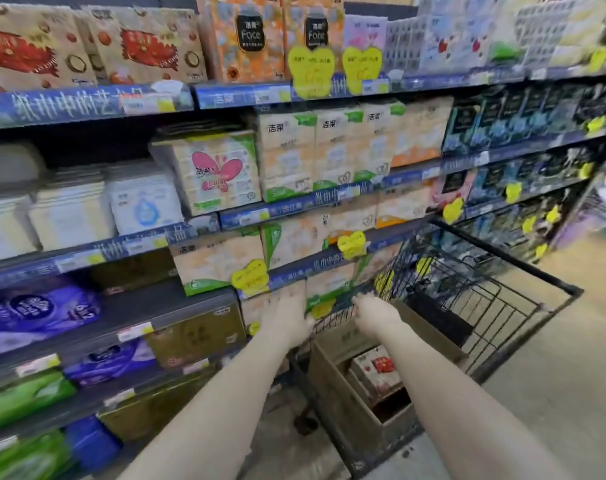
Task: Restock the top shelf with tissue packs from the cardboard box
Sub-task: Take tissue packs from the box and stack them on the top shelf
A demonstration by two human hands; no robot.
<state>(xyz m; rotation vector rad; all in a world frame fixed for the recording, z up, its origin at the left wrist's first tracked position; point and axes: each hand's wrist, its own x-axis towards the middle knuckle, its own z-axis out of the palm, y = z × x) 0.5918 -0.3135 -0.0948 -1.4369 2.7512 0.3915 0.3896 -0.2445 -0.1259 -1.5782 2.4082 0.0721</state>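
- Head view: your left hand [287,315] reaches toward the cart [509,256], fingers released.
- Your right hand [376,313] sits at its rim above the cardboard box [332,386]; blur hides whether its fingers grip.

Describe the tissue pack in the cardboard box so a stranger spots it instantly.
Find the black wire shopping cart at lower right; an open cardboard box sits in its near end. Inside lies the tissue pack, beige with a red burst label, unlike the plain brown box walls around it.
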